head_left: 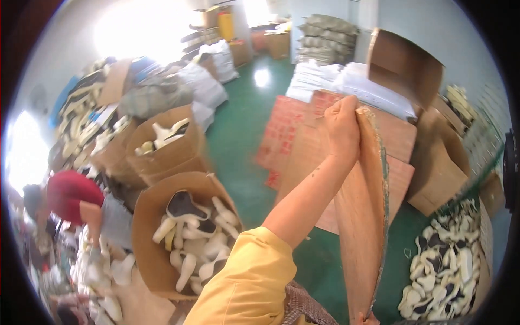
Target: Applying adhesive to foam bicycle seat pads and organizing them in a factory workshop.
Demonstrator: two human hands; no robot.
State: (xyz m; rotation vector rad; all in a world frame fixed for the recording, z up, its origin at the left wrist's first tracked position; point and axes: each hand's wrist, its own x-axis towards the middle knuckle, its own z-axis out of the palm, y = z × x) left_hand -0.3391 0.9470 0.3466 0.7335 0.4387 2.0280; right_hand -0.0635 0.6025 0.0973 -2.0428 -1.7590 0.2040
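At the lower edge, right of center, a sliver of the right hand (370, 320) shows by the near end of a cardboard sheet (358, 216), its grip impossible to tell. The sheet's long axis runs up the frame to the left hand (344, 125), clamped on the far end; from that grip the sheet extends downward. Below is a green floor (238, 149), with a carton (145, 249) of pale parts (187, 266) at lower left, flat boxes (286, 127) near center and stacked sacks (327, 39) at the top.
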